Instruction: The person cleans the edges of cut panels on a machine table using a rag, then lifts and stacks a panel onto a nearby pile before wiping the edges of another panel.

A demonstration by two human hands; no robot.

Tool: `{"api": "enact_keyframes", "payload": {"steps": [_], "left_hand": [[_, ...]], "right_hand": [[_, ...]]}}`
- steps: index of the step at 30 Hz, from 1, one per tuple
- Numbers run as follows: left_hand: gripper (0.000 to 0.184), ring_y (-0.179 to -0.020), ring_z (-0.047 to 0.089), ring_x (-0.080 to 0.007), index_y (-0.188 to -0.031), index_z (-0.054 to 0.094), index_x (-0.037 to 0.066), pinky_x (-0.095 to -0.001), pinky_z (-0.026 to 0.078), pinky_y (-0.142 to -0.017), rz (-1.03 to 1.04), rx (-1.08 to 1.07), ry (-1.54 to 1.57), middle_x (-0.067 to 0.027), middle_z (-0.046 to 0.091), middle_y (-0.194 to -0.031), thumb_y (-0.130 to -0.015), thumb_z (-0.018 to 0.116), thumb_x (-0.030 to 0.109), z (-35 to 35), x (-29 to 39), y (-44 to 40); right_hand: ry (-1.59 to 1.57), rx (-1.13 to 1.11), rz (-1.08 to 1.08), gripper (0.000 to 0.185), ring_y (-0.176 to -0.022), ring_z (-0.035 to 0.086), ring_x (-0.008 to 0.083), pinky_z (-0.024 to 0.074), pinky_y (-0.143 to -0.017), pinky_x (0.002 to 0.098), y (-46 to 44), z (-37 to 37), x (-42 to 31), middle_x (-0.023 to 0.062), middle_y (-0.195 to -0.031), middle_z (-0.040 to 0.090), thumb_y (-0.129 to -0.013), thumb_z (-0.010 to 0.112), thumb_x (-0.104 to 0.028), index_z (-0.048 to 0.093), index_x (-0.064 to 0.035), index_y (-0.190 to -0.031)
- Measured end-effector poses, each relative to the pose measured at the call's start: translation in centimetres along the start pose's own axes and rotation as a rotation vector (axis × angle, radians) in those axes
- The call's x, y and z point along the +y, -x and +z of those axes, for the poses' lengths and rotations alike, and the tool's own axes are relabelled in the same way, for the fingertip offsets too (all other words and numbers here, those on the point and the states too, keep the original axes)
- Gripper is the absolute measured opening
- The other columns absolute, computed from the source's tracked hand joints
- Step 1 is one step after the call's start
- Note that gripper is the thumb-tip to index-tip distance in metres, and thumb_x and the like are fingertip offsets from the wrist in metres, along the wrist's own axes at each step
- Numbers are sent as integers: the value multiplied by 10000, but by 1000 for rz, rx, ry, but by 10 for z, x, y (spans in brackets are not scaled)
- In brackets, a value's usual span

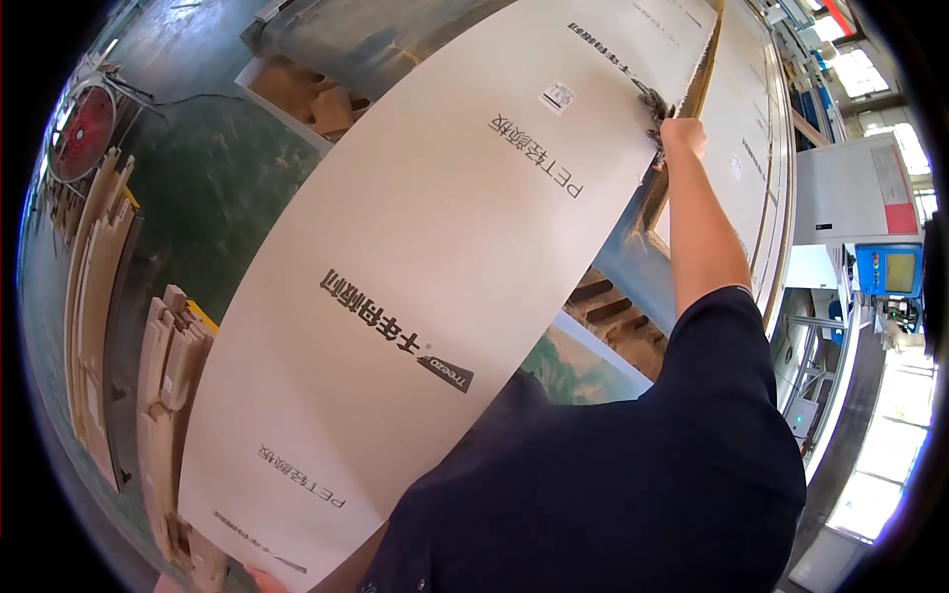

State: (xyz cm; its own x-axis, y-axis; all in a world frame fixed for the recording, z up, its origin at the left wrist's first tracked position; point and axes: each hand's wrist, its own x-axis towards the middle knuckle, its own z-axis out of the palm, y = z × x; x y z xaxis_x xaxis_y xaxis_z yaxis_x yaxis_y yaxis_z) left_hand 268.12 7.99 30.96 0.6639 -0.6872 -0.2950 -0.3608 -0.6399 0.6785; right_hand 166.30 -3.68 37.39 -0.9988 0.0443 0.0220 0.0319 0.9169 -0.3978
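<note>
A large white panel [395, 247] with printed dark lettering and a small label stretches diagonally across the view, tilted. My right hand [684, 138] is closed at the panel's upper right edge, arm outstretched. Something grey and ragged [653, 111] lies against the panel's face beside that hand; whether it is a cloth or part of a glove cannot be made out. At the bottom of the view, my left hand [265, 581] shows only in part, its fingers wrapped at the panel's lower end.
More white sheets [743, 148] lie at the right, beyond my right hand. Stacked board strips [170, 385] and a red round fan [83, 133] stand at the left. A machine with a blue control box [890, 271] is at the far right. Brown pieces [618, 321] show beneath the panel.
</note>
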Motion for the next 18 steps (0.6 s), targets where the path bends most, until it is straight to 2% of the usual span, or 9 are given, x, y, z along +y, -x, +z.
{"api": "enact_keyframes", "payload": {"steps": [3, 8, 11, 12, 14, 16, 18], "left_hand": [[642, -1107, 617, -297, -1314, 486, -139, -381, 497, -962, 15, -11, 1, -207, 616, -1259, -1037, 440, 437, 22, 9, -6], [639, -1108, 616, -298, -1313, 486, -139, -383, 495, -964, 55, -72, 28, -207, 615, -1258, -1036, 444, 434, 63, 25, -16], [637, -1109, 615, -299, -1313, 486, -140, -384, 494, -965, 91, -102, 61, -208, 615, -1258, -1035, 446, 432, 82, 34, -19], [636, -1110, 614, -299, -1313, 486, -140, -384, 494, -966, 101, -114, 67, -208, 615, -1258, -1035, 447, 431, 86, 37, -21], [635, -1110, 614, -299, -1312, 486, -140, -385, 493, -967, 125, -140, 80, -208, 615, -1258, -1034, 449, 430, 99, 42, -21], [634, -1111, 613, -300, -1312, 486, -140, -386, 493, -967, 143, -161, 95, -208, 615, -1257, -1034, 450, 428, 108, 44, -22], [632, -1112, 612, -300, -1311, 486, -140, -386, 492, -968, 157, -181, 112, -208, 615, -1257, -1033, 452, 427, 115, 46, -23]], "right_hand": [[42, -75, -13, 314, -906, 707, 369, 631, -565, 425, -7, -1, 4, 222, -1095, 689, -835, 587, -118, 675, 56, -1080], [1, -129, -48, 304, -932, 704, 378, 599, -649, 450, 48, -13, 24, 236, -1043, 703, -823, 593, -162, 703, 48, -1013], [82, -76, -273, 272, -937, 701, 385, 577, -729, 468, 81, -10, 48, 258, -967, 708, -800, 601, -149, 711, 68, -923], [31, -132, -261, 241, -795, 718, 385, 585, -639, 459, 105, -22, 45, 249, -895, 713, -798, 586, -111, 710, 73, -893], [-138, -251, -126, 214, -642, 707, 375, 572, -523, 437, 142, -40, 44, 236, -828, 712, -790, 565, -59, 707, 79, -870], [-191, -320, -122, 193, -550, 684, 357, 537, -417, 405, 161, -40, 57, 225, -787, 705, -786, 555, -28, 711, 63, -854], [-225, -371, -165, 191, -662, 707, 371, 575, -555, 432, 192, -53, 65, 221, -818, 711, -785, 576, -51, 724, 23, -879]]}}
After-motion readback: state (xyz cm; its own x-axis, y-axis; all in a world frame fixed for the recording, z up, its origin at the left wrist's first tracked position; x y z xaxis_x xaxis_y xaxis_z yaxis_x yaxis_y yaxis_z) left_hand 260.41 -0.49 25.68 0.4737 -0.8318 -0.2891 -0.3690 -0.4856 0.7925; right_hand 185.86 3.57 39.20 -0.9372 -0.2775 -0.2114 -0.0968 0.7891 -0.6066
